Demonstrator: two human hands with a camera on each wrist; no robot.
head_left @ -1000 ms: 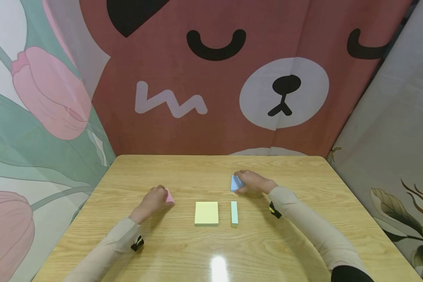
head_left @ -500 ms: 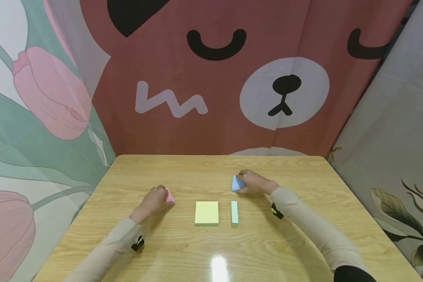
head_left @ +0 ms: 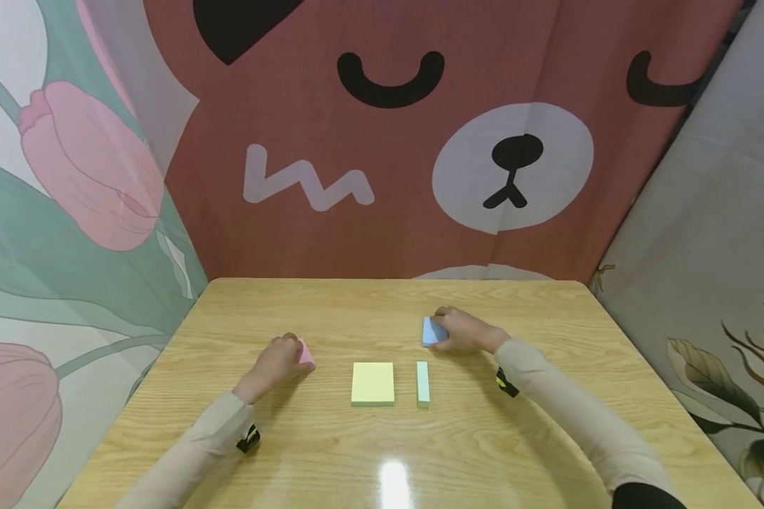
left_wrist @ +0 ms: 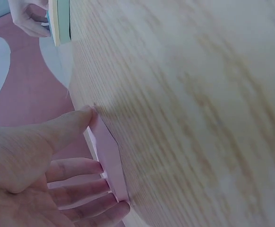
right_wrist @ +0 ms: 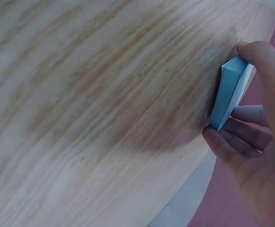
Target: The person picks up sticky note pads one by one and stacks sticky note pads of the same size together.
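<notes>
On the left of the table, my left hand [head_left: 272,365] grips a pink sticky note pad [head_left: 305,353] by its edges. In the left wrist view the thumb and fingers close on opposite edges of the pink pad [left_wrist: 108,153], which lies at the tabletop. Farther back on the right, my right hand [head_left: 465,330] pinches a blue sticky note pad [head_left: 432,332] between thumb and fingers. Part of the blue pad [right_wrist: 229,90] is hidden behind those fingers. Between the hands lie a square yellow sticky note pad [head_left: 373,384] and a narrow green sticky note pad [head_left: 423,382], both untouched.
The wooden table [head_left: 382,452] has its far edge against a reddish-brown curtain [head_left: 331,247] with a bear's face. Patterned curtains hang on both sides. Each wrist wears a small black device, one at the left sleeve [head_left: 248,438].
My right hand has slid the blue pad slightly to the right. The left hand and the pink pad, like the yellow and green pads, have stayed in place.
</notes>
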